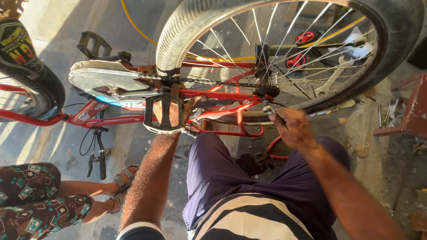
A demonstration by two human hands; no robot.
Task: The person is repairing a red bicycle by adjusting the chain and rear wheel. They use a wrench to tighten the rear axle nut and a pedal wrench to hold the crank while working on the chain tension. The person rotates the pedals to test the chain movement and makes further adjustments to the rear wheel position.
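A red bicycle (111, 116) lies upside down in front of me, its rear wheel (284, 49) up at the top right. My right hand (291, 128) is closed around a metal wrench (268, 108) set at the rear axle nut by the sprocket (266, 91). My left hand (191, 104) reaches behind the black pedal (163, 114) and grips the red frame near the chain (204, 81); most of its fingers are hidden by the pedal. The pale chain guard (104, 79) sits left of the chain.
Another person's leg in patterned trousers (40, 200) and a sandalled foot (124, 180) are at the lower left. Red-handled pliers (269, 155) lie on the concrete floor under the frame. A rusty red stand (407, 115) is at the right, a yellow hose (133, 24) behind.
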